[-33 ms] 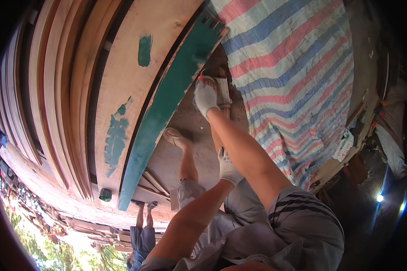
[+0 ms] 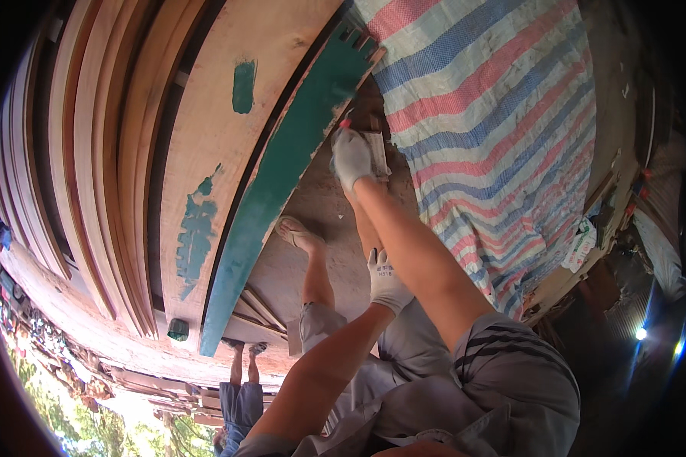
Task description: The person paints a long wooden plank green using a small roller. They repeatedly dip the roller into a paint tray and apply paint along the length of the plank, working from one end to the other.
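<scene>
The fingers of the gloved right hand (image 2: pixel 352 156) are closed around a paint brush (image 2: pixel 344 124) touching the green-painted plank (image 2: pixel 282 183) at its 11 o'clock. The gloved left hand (image 2: pixel 386 280) rests on the knee, at 6 o'clock of the right one; whether it holds anything I cannot tell. I think paint could drip on the striped tarp (image 2: pixel 495 114) just beside, at 3 o'clock, if the brush is too loaded.
</scene>
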Tool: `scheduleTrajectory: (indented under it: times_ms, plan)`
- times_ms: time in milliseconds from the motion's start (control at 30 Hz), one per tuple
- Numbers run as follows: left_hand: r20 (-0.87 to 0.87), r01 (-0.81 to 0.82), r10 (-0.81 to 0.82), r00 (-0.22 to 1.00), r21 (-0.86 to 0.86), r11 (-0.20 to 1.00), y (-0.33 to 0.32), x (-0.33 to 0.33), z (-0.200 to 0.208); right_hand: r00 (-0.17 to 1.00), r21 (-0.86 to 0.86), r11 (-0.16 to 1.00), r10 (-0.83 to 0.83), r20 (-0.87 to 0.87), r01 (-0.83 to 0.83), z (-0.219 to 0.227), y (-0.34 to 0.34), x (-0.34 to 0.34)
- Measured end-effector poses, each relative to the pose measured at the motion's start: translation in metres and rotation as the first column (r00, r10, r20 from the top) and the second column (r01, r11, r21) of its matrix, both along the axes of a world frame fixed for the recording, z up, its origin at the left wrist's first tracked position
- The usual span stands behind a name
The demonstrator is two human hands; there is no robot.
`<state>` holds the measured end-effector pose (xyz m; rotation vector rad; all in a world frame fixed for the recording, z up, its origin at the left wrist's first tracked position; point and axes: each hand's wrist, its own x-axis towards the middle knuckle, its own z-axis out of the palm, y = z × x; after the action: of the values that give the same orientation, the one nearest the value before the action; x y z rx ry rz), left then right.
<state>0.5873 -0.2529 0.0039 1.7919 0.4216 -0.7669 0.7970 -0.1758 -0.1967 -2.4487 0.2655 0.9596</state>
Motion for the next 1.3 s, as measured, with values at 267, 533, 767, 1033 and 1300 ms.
scheduleTrajectory:
  times_ms: [267,533,767,1033,1300]
  plan:
    - [-0.010,0.157,-0.157,0.988,0.152,0.976,0.017,0.035,0.022,0.852,0.093,0.848,-0.513,-0.110,0.522,0.000,-0.016,0.128]
    - [-0.051,0.169,-0.163,0.985,0.165,0.972,0.023,0.051,0.025,0.849,0.117,0.842,-0.514,-0.123,0.527,-0.007,-0.023,0.105]
    - [-0.072,0.192,-0.183,0.980,0.158,0.968,0.019,0.057,0.024,0.844,0.183,0.825,-0.529,-0.084,0.535,-0.052,-0.038,0.107]
    - [-0.073,0.174,-0.164,0.984,0.159,0.972,0.022,0.063,0.021,0.706,0.153,0.698,-0.643,-0.296,0.699,0.041,-0.015,0.152]
    - [0.059,0.133,-0.146,0.988,0.182,0.974,0.027,0.062,0.026,0.996,-0.073,0.994,-0.072,0.050,0.075,0.009,0.009,-0.018]
